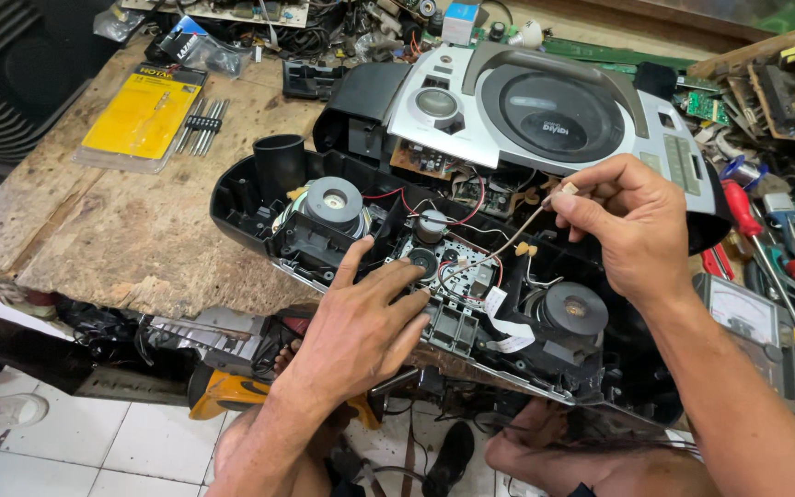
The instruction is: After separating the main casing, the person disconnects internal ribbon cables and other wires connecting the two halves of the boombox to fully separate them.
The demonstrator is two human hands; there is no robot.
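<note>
My left hand [361, 327] lies flat, fingers spread, on the open black radio shell [259, 198], fingertips at the tape mechanism [443, 271] in its middle. My right hand [632, 230] pinches a thin wire [517, 235] between thumb and forefinger, above the right speaker [572, 308]; the wire runs down toward the mechanism. Left speaker [333, 202] sits just beside my left thumb. Silver top half of the radio [545, 110] lies tilted behind the shell, red wires between the two. All of it rests on a rough, worn wooden bench [112, 230]. Yellow packet [144, 110] and small screwdriver bits [200, 124] far left, screwdrivers [752, 221] and a meter [738, 313] right. White tiled floor [94, 442] below. Wire's lower end is lost in clutter; the bench's far edge is cut off.
</note>
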